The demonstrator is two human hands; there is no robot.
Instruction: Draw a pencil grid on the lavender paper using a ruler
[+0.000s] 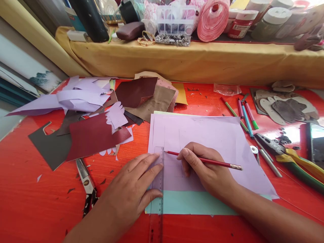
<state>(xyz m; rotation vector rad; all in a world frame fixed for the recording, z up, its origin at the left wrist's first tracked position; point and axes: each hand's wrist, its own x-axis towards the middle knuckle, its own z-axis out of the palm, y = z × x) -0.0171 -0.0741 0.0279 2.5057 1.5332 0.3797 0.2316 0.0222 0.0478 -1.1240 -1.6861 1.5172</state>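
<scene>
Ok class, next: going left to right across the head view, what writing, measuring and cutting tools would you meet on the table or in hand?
Scissors → clear ruler under the left hand → red pencil in the right hand → blue marker → pliers.

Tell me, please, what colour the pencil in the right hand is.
The pencil is dark red, clearest in the head view.

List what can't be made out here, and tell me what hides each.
All in the head view:
Ruler: lower end cut off by the bottom edge; part covered by the left hand.
Purple paper: any marks beneath the right hand are hidden.
Scissors: tips under the dark red sheet; handle ends behind the left forearm.
Red jar: label print too small.
Black flat object: cut off by the right edge.
</scene>
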